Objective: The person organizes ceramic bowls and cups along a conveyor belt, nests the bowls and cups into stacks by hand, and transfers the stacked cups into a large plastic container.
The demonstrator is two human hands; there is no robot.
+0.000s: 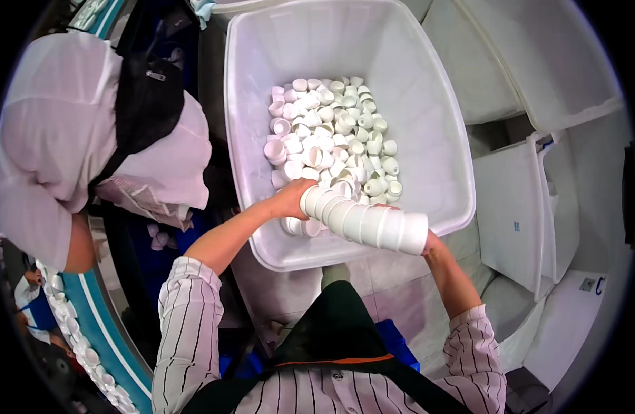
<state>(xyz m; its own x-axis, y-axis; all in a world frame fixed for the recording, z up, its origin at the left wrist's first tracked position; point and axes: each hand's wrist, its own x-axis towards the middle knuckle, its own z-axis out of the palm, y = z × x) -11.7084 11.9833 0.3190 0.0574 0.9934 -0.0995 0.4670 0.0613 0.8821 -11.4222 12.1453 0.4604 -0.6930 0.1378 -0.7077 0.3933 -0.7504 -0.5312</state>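
A long stack of nested white cups point(362, 222) lies slantwise across the near edge of the large white bin point(462, 186). My left hand point(291, 200) grips its left end, fingers bent around the rim of the last cup. Most of my right hand point(433, 243) is hidden behind the right end of the stack; it holds that end from below and behind, and fingertips show over the far side. Inside the bin, a heap of loose white cups point(324, 138) lies in all directions, some upright and some tipped.
On the left stands another person in a white top point(62, 117) with a black bag point(148, 103). A curved teal conveyor point(100, 303) carries a row of white cups point(69, 321). More white bins point(511, 207) stand on the right. Tiled floor point(393, 276) shows below.
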